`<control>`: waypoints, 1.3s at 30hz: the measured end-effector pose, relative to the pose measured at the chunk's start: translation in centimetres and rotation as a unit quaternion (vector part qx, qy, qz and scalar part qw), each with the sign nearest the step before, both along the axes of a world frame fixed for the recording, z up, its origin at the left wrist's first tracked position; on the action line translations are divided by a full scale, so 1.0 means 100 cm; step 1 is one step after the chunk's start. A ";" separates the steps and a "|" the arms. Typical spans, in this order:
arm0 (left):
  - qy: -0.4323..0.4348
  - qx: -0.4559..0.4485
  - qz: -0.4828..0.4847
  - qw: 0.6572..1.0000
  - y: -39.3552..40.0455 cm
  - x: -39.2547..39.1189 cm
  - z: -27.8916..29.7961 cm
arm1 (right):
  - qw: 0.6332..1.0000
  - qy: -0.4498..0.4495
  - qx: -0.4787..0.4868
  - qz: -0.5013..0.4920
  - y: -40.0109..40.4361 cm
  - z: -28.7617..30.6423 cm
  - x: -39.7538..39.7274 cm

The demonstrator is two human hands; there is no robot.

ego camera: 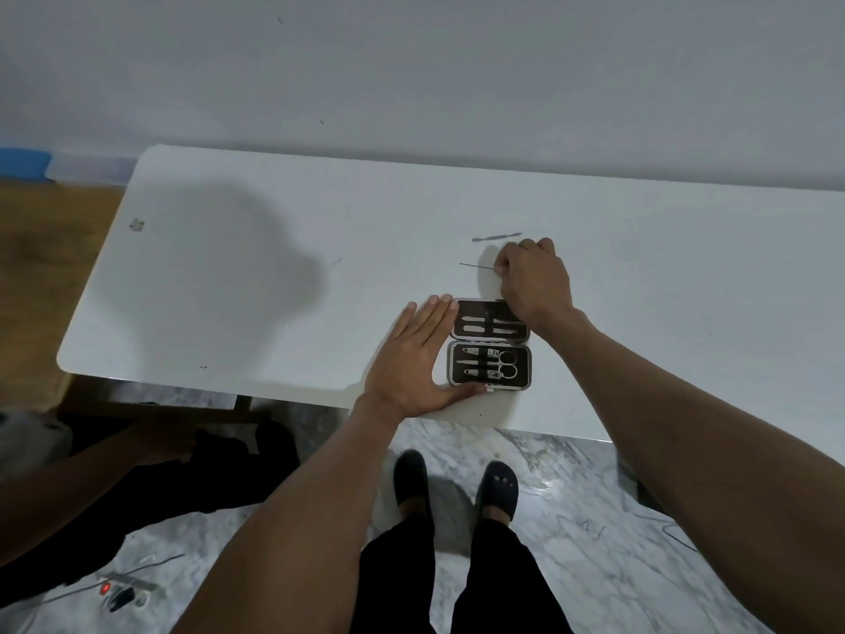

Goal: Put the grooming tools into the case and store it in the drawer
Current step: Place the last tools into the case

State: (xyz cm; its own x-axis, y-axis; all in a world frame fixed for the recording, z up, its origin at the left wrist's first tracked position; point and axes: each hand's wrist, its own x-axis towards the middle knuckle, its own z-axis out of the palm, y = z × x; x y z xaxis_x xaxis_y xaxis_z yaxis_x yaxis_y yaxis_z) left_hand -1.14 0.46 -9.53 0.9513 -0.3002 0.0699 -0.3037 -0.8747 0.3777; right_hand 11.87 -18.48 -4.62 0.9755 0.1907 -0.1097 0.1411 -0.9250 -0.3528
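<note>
Case (pixel 489 343) lying open — left hand (pixel 418 359) bracing it, fingers flat together.
Right hand (pixel 532 279) pinching thin pick (pixel 478 266) beyond it.

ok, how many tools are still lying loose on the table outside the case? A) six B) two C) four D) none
B: one flat tool lies alone on the table beyond the open case, and the right hand is pinching the end of a thin needle-like tool. The left hand rests flat beside the case.
</note>
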 end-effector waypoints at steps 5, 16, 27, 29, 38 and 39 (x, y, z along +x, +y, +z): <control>-0.004 -0.006 0.001 1.000 0.000 -0.002 0.002 | 0.999 0.006 0.023 -0.025 -0.016 0.006 -0.016; -0.019 -0.009 0.001 1.000 -0.001 -0.004 0.000 | 0.996 0.036 0.069 -0.047 -0.044 0.017 -0.050; -0.007 -0.001 0.001 1.000 -0.001 -0.004 0.001 | 0.990 0.058 0.094 -0.087 -0.052 0.005 -0.064; -0.006 -0.003 0.001 1.000 -0.001 -0.004 0.001 | 0.989 0.058 0.097 -0.099 -0.051 0.005 -0.065; -0.011 -0.002 0.003 1.000 -0.001 -0.003 -0.002 | 0.988 0.058 0.097 -0.103 -0.037 0.008 -0.067; -0.011 -0.002 0.002 1.000 -0.001 -0.003 -0.002 | 0.988 0.061 0.096 -0.101 -0.036 0.008 -0.067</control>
State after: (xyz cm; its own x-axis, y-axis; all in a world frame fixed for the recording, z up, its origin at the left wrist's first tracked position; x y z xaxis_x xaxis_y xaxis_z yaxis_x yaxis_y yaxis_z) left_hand -1.47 0.40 -9.74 0.9510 -0.2952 0.0923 -0.3079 -0.8747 0.3743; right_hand 5.20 -22.07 -3.86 0.9775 0.0221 -0.2099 -0.0941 -0.8447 -0.5270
